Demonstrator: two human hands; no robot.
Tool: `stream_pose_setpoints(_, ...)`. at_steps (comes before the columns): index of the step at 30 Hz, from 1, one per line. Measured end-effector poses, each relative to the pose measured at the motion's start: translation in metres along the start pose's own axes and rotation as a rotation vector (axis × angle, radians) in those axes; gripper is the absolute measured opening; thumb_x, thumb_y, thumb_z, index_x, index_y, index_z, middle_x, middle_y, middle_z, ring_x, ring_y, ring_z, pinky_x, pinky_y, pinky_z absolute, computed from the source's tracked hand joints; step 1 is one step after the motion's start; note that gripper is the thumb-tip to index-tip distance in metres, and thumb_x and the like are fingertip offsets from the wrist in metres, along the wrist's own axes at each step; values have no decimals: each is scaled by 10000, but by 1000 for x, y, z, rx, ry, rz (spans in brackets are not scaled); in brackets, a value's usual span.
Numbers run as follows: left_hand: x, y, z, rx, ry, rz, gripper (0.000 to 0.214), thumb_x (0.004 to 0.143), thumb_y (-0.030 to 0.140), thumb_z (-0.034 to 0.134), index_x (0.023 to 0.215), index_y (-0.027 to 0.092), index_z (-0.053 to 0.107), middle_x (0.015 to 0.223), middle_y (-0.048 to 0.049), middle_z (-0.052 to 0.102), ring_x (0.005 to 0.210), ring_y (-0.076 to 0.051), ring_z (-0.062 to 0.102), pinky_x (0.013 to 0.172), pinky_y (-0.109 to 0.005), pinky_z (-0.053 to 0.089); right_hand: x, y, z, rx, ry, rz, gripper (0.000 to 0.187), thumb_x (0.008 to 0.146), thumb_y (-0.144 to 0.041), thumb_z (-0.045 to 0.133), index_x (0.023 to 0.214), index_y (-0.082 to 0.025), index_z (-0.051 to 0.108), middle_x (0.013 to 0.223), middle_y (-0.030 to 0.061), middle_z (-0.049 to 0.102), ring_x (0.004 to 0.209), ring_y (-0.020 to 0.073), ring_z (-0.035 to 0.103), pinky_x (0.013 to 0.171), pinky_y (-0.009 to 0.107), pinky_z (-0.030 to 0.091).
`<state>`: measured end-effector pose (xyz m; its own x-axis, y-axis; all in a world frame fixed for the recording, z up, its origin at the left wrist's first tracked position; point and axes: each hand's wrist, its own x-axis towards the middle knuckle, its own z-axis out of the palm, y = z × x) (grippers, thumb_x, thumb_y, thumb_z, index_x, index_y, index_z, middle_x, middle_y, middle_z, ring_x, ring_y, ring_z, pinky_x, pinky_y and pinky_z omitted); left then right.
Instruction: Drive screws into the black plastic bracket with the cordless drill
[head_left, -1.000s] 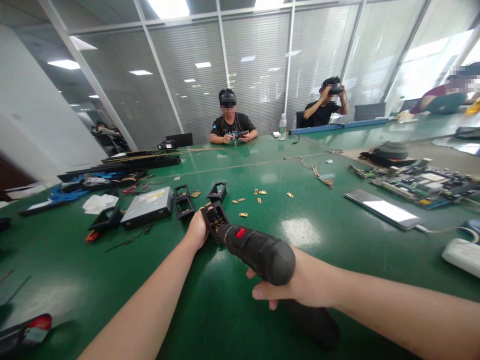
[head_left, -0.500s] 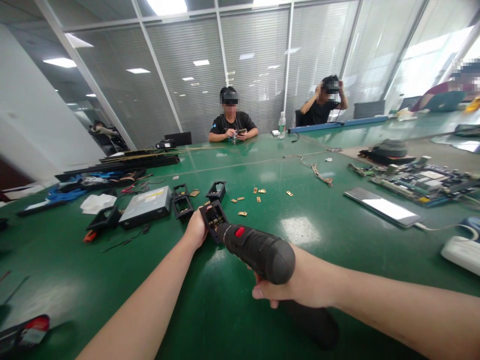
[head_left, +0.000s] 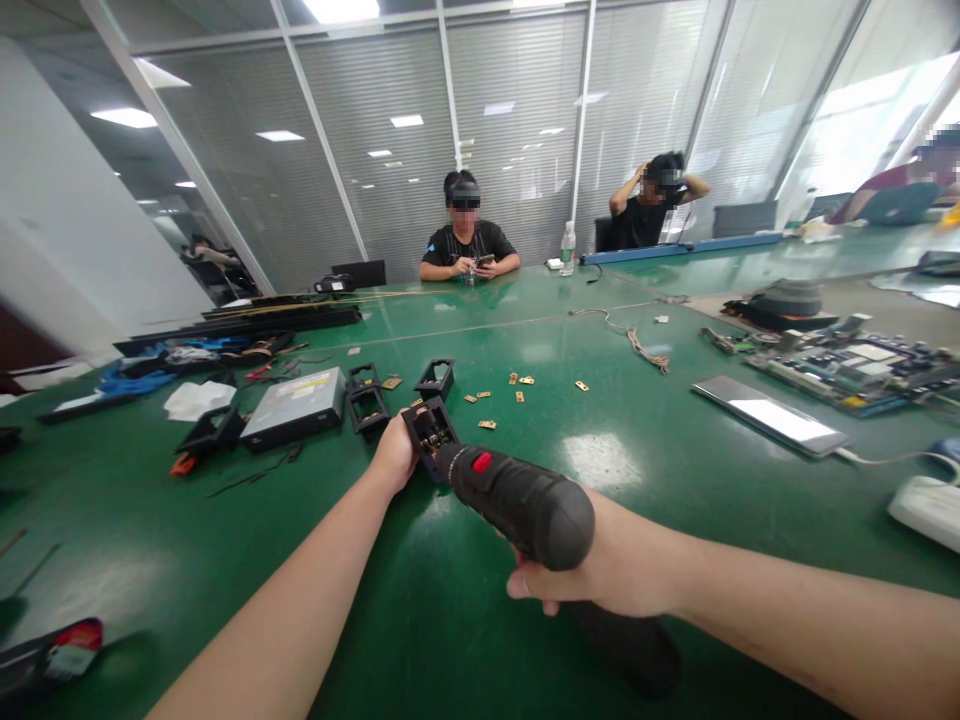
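Observation:
My left hand [head_left: 394, 456] is closed on the left side of a black rectangular socket housing [head_left: 415, 418], tilted so that its open face, with brass pieces inside, points toward me. In my right hand [head_left: 559, 575] is a black cordless screwdriver [head_left: 517, 500] with a red switch, gripped by its handle. Its nose points into the housing; the tip is hidden there. Beyond my left hand stand more black housings [head_left: 369, 411], and another one [head_left: 435, 378] lies just behind the held piece. Several small brass plates [head_left: 487, 425] are scattered to the right.
A silver disc drive [head_left: 296, 408] lies on the green table [head_left: 465, 630] at left, beside white tissue [head_left: 198, 400]. To the right are a phone [head_left: 769, 415], a circuit board [head_left: 862, 360] and a bundled cable [head_left: 646, 350]. Two people [head_left: 469, 245] sit across the table, with a bottle [head_left: 568, 248] between them.
My hands, the screwdriver and the housing keep nearly the same pose. The whole view has shifted slightly. Across the table, the person at right has moved their raised hands farther back on the head.

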<state>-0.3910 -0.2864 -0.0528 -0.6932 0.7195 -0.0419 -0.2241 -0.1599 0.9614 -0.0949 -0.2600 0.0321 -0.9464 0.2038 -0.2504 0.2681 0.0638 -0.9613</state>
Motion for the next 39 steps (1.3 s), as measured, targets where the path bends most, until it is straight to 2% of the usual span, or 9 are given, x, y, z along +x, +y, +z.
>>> stream_pose_setpoints(9,0,0,0,-11,29,-9,221,668,366,718,730,187,602,642,16,607,574,-155,583,571,-272,471,0,1,-1,27,-20,-20,308,719,-224,811,912,-163,579,702,-21,619,574,140,641,513,224,486)
stream_pose_setpoints(14,3,-3,-2,-25,34,-8,231,671,379,714,731,191,594,646,17,611,576,-160,591,572,-277,477,1,1,-1,22,-14,-4,289,726,-231,811,872,-166,570,723,-16,620,578,137,645,510,220,482)
stream_pose_setpoints(20,-1,0,1,-29,26,6,224,674,381,713,729,188,614,638,16,610,568,-158,573,566,-282,467,1,8,-3,25,-2,-17,377,740,-256,816,1017,-158,580,770,-13,626,591,141,659,531,234,505)
stream_pose_setpoints(32,3,-5,-3,-41,28,18,268,667,411,738,723,192,592,646,25,603,583,-153,569,591,-285,471,0,11,-3,10,-18,-36,383,758,-272,821,1041,-166,585,833,14,668,617,151,681,554,248,525)
stream_pose_setpoints(39,3,-4,-3,-26,29,19,252,649,388,729,738,189,602,632,28,608,577,-155,575,569,-274,458,0,12,-4,28,13,-26,363,761,-257,802,1035,-168,581,807,-6,634,586,140,662,534,242,510)
